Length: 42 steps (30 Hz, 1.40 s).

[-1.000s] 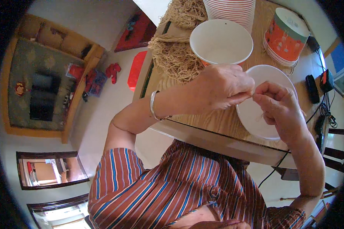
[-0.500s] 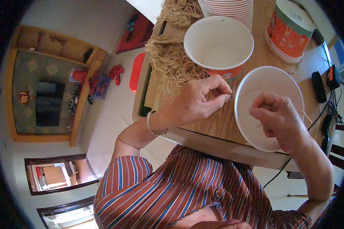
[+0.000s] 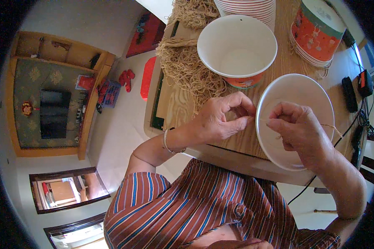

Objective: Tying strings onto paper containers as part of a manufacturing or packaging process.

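Observation:
A white-lined paper bucket (image 3: 318,97) lies tipped at the table's front edge, its mouth toward me. My left hand (image 3: 222,118) is closed in a pinch beside the left side of its rim; what its fingertips hold is too small to make out. In front of the bucket's mouth, my right hand (image 3: 299,130) pinches a thin tan string between thumb and forefinger. A loose tail of string (image 3: 331,126) shows past the bucket's right rim.
Another open paper bucket (image 3: 238,45) stands behind my hands, with a nested bucket stack (image 3: 247,7) beyond it. Tan string bundles (image 3: 187,68) lie at left. Upside-down stacked orange-and-green buckets (image 3: 318,35) stand at far right, near black cables and a black adapter (image 3: 365,84).
My left hand has moved slightly down beside the rim. My right hand's fingertips have shifted left toward it, and the string tail stands out further at the right.

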Available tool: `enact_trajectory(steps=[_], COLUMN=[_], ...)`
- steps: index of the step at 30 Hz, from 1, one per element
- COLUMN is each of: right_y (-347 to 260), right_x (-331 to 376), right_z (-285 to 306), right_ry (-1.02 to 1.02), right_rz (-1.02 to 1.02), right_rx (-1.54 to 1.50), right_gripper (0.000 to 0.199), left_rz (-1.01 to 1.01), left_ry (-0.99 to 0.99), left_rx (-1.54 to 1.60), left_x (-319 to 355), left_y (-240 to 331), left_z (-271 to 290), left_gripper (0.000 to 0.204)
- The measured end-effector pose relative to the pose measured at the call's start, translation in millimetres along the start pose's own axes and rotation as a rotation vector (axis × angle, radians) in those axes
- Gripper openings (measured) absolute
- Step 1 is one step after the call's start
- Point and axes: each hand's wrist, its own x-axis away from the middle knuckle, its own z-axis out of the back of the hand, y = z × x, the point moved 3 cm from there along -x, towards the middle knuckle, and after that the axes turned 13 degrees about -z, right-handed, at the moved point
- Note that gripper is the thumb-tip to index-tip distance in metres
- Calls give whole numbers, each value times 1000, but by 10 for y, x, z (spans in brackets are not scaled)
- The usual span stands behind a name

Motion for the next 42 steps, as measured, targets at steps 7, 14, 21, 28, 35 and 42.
enact_trajectory(steps=[7,14,21,28,35,42], right_y=[14,-1,-2,9,2,-34], right_x=[-29,-38,-48,-82,-91,-96], right_z=[10,2,-9,-21,-44,-51], right_ry=[12,16,16,13,-4,15], right_rz=[2,8,-4,114,110,163], right_rx=[30,34,44,69,33,82], right_gripper=[12,13,13,13,12,11], left_rz=[-68,30,34,-7,-83,-145], left_ry=[26,-25,-21,-8,34,34], left_rx=[-66,10,-13,-34,-109,-192], left_x=[-24,-14,-7,-13,-27,-39], left_y=[17,30,2,-2,-4,33], left_z=[-18,-8,-29,-38,-52,-60], left_gripper=[17,18,17,16,14,15])
